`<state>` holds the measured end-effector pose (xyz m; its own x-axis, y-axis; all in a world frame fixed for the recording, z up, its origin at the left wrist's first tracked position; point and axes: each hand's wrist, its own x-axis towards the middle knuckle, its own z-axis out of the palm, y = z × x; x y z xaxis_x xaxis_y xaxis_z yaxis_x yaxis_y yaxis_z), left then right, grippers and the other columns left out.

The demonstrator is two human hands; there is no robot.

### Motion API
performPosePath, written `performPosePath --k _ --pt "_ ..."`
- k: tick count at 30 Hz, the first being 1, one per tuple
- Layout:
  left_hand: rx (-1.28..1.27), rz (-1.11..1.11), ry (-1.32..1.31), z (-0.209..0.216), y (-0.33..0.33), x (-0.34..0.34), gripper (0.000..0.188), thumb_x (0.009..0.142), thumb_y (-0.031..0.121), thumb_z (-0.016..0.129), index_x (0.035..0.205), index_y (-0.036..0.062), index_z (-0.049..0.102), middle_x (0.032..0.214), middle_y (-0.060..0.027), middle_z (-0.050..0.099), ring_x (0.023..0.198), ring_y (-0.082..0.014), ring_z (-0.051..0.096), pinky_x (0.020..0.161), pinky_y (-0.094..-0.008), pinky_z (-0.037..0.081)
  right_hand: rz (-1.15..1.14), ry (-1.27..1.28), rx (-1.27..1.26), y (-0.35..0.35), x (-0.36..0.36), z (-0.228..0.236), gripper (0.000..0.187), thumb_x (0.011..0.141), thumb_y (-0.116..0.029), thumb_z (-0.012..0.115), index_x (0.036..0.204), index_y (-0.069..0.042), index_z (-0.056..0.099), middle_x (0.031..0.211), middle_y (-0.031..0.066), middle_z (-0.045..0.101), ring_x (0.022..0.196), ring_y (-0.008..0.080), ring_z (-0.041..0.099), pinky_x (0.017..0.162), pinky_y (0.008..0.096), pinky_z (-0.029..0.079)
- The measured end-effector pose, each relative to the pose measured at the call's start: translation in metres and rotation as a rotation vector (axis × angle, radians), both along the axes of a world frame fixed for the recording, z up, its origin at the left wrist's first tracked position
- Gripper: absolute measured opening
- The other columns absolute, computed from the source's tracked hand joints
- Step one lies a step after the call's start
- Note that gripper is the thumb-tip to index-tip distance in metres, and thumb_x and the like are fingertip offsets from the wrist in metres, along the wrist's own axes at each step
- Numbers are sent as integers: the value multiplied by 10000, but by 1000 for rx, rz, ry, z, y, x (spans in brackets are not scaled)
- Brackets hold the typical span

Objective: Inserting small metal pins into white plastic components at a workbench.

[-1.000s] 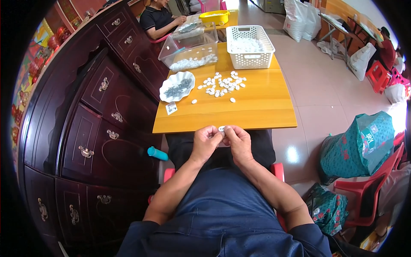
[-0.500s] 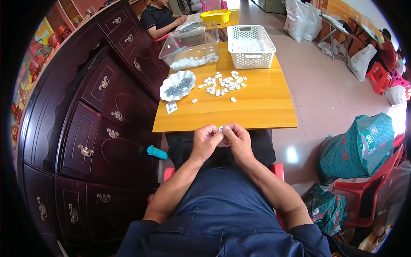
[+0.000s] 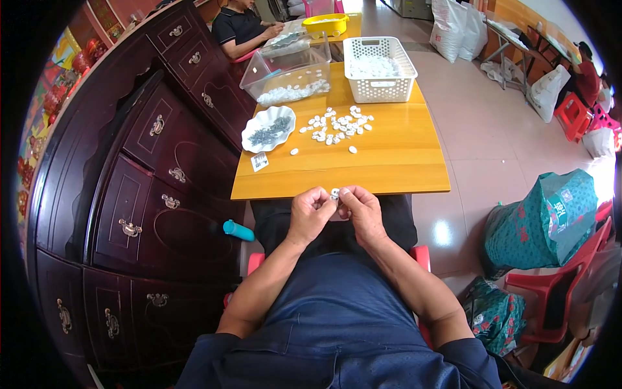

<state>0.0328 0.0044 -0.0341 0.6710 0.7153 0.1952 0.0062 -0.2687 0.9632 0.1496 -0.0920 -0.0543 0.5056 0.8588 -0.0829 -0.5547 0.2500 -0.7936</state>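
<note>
Just off the near edge of the wooden table (image 3: 389,172), both hands meet over my lap. A small white oval plastic piece (image 3: 335,194) with dark spots sits between the fingertips. My left hand (image 3: 312,212) is closed, thumb and forefinger pinching the piece from its left. From the other side my right hand (image 3: 361,211) is closed too, its thumb and finger at the piece. Several similar white oval pieces (image 3: 337,126) lie loose on the table ahead. To their left, a scalloped white dish (image 3: 249,139) holds many thin dark grey parts (image 3: 272,131).
A clear plastic bin (image 3: 259,74) and a white perforated basket (image 3: 382,94), both with white pieces, stand farther back. Dark wooden drawers (image 3: 136,194) line the left. A turquoise bottle (image 3: 238,231) is beside my leg; a teal bag (image 3: 544,220) stands right. Another person (image 3: 240,29) sits beyond.
More of the white oval piece shows between my fingertips. My right thumb and fingers have shifted slightly right and down; the left hand has hardly moved.
</note>
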Motion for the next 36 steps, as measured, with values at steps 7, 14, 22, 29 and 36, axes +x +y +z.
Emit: performPosePath --k 7,14,22,29,36 --pt "-19 13 -7 3 -1 0 183 897 53 692 743 18 600 639 68 525 584 -1 432 509 -223 349 -20 4 -22 2 0 -1 157 1031 -196 641 949 -68 680 782 -13 644 653 64 546 615 228 432" --pt "45 -3 13 5 0 -1 182 892 54 694 740 21 598 635 65 526 580 -3 433 506 -223 347 -11 2 -32 1 1 -1 158 1025 -194 648 934 -68 678 779 -11 642 652 66 545 616 231 432" --pt "50 -10 14 4 1 -1 195 888 61 698 730 25 589 637 64 526 584 -4 437 509 -223 348 -2 -2 -25 1 2 -2 156 1020 -184 652 935 -57 682 769 -8 635 648 70 538 611 233 425" --pt "68 -9 26 3 2 -2 198 887 64 703 728 27 591 638 64 526 583 -7 438 509 -222 348 2 -26 -28 1 2 0 162 1018 -178 653 926 -50 690 750 -14 619 647 68 526 613 236 418" --pt "126 9 25 6 2 -3 119 863 31 727 783 16 640 665 39 579 578 -13 483 515 -225 388 22 -51 -45 2 4 -1 175 1022 -183 644 919 -52 696 739 -18 616 650 68 526 621 234 416"
